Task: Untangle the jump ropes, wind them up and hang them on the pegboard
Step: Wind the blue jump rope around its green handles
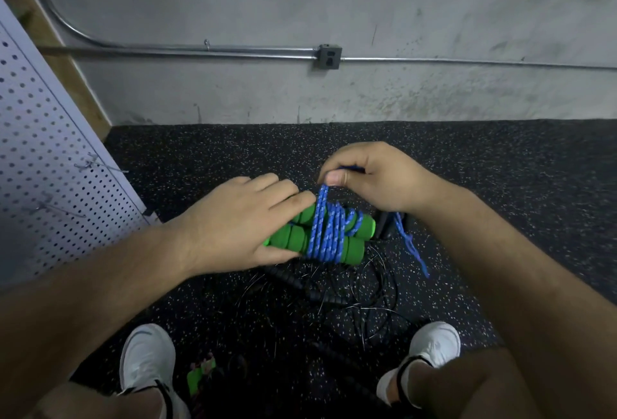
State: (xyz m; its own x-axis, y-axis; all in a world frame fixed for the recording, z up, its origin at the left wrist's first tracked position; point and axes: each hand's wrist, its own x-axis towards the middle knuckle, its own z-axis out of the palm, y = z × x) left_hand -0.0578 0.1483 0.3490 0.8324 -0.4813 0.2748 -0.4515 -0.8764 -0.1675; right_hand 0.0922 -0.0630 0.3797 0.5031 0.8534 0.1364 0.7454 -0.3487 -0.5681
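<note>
Speckled black floor (200,158) carries, nearest, two white shoes (147,358) and between them a tangle of black ropes (302,281). Above it the left hand (233,218) grips two green handles (354,248) side by side, blue rope (325,235) wound around them. The right hand (374,178) pinches a strand of this rope just above the handles. Farther left stands the pegboard (50,151), and behind is a grey wall (334,1).

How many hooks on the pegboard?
2: upper hook near the pegboard's right edge, lower hook below-left of it. More may be out of frame.
</note>
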